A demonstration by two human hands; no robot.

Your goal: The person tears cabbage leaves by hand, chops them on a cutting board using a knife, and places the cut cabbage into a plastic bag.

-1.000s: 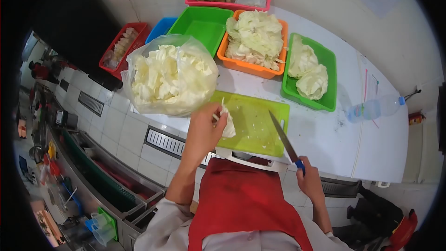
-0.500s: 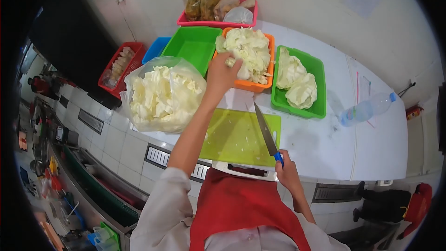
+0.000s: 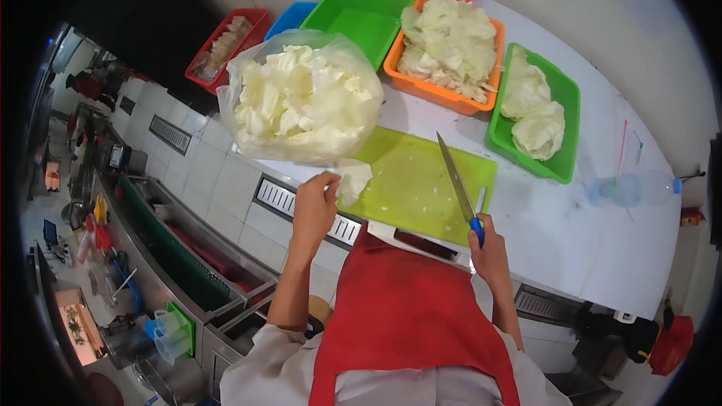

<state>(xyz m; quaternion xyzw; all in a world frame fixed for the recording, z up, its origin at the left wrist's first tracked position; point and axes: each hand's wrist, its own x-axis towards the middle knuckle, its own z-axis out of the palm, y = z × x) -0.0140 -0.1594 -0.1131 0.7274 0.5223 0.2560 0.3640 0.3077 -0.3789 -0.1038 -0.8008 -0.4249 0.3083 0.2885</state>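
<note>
My left hand (image 3: 316,207) is closed on a pale cabbage leaf (image 3: 354,180) at the left edge of the yellow-green cutting board (image 3: 410,178). Just above it sits a clear plastic bag (image 3: 242,135) full of cut cabbage pieces (image 3: 289,98). Wrapped round a blue handle, my right hand (image 3: 490,249) holds a knife (image 3: 456,179), its blade pointing up and away over the board's right part. A few small pale scraps lie on the board. Beyond it, an orange basket (image 3: 430,95) is heaped with cabbage leaves (image 3: 451,45).
A green tray (image 3: 535,165) with two cabbage pieces (image 3: 540,130) stands right of the orange basket. Behind the bag is another green tray (image 3: 357,19), beside a blue one (image 3: 292,16). A plastic bottle (image 3: 635,189) lies at the right. Another person (image 3: 669,344) is at lower right.
My left hand has moved from the orange basket down to the board's left edge and now holds a cabbage leaf. The knife stays in my right hand. The camera view has shifted.
</note>
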